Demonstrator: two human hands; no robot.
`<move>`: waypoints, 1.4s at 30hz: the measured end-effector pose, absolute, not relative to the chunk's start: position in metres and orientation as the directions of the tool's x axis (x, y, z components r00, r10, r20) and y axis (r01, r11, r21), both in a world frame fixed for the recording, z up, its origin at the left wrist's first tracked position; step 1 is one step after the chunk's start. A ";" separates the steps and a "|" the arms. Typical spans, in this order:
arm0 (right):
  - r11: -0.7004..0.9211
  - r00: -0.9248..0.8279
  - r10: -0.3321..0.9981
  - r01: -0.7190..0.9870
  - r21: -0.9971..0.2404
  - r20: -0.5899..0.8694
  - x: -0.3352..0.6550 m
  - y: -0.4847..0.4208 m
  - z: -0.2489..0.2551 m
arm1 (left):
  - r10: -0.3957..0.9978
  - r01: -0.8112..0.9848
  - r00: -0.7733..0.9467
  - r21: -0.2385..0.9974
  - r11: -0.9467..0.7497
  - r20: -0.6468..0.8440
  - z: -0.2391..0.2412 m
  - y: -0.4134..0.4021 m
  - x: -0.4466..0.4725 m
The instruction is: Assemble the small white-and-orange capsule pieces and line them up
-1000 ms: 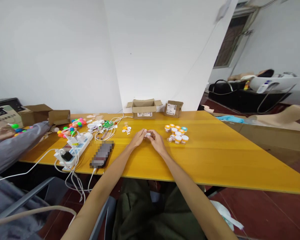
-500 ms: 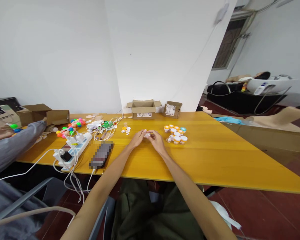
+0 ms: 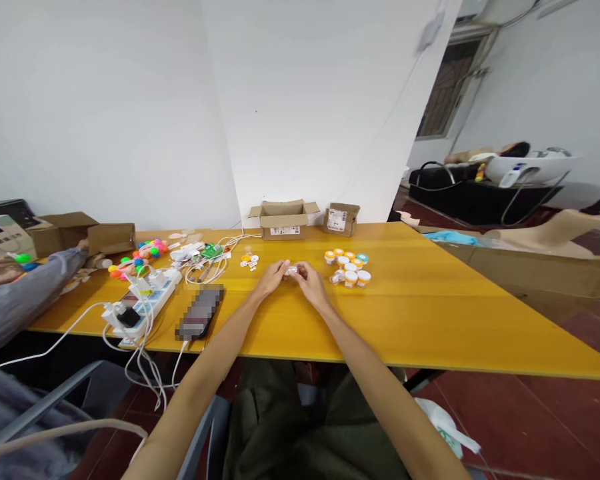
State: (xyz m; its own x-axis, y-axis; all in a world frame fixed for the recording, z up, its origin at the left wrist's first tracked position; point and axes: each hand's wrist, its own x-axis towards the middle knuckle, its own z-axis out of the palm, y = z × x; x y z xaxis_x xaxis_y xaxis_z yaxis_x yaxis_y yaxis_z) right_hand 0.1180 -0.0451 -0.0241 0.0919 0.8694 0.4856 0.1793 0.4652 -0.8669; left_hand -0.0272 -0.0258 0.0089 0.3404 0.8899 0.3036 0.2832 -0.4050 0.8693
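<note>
My left hand point(image 3: 271, 278) and my right hand point(image 3: 310, 283) meet over the middle of the yellow table point(image 3: 430, 313). Their fingertips pinch a small white part point(image 3: 291, 271) between them, just above the tabletop. A cluster of small round pots with orange, white and teal lids point(image 3: 348, 267) stands just right of my right hand. A few tiny white and orange pieces point(image 3: 249, 261) lie left of my left hand.
A phone point(image 3: 201, 311) and a white power strip with plugs and cables point(image 3: 139, 303) lie at the front left. Two open cardboard boxes point(image 3: 283, 219) stand against the wall. Another person's grey sleeve point(image 3: 25, 293) reaches in at the left near coloured balls point(image 3: 140, 257).
My hands stay together on the small white part. The view has shifted slightly, so everything sits a little further left.
</note>
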 end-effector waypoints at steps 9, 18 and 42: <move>0.458 0.126 0.870 0.149 -0.877 0.476 0.124 -0.033 -0.034 | 0.826 0.214 0.494 0.882 -0.419 0.273 0.005 -0.023 -0.032; 0.473 0.119 0.865 0.125 -0.872 0.487 0.123 -0.037 -0.031 | 0.822 0.285 0.502 0.846 -0.450 0.268 0.005 -0.019 -0.035; 0.549 0.047 0.795 0.371 -0.749 0.605 0.118 -0.042 -0.028 | 0.828 0.363 0.456 0.781 -0.508 0.326 0.008 -0.022 -0.033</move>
State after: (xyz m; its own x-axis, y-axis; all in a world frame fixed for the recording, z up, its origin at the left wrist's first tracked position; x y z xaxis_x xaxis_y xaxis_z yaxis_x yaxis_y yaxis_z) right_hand 0.1184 -0.0422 -0.0281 0.0469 0.7946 0.6053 0.3711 0.5487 -0.7491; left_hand -0.0326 -0.0222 0.0082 0.4559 0.8280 0.3264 0.3633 -0.5079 0.7810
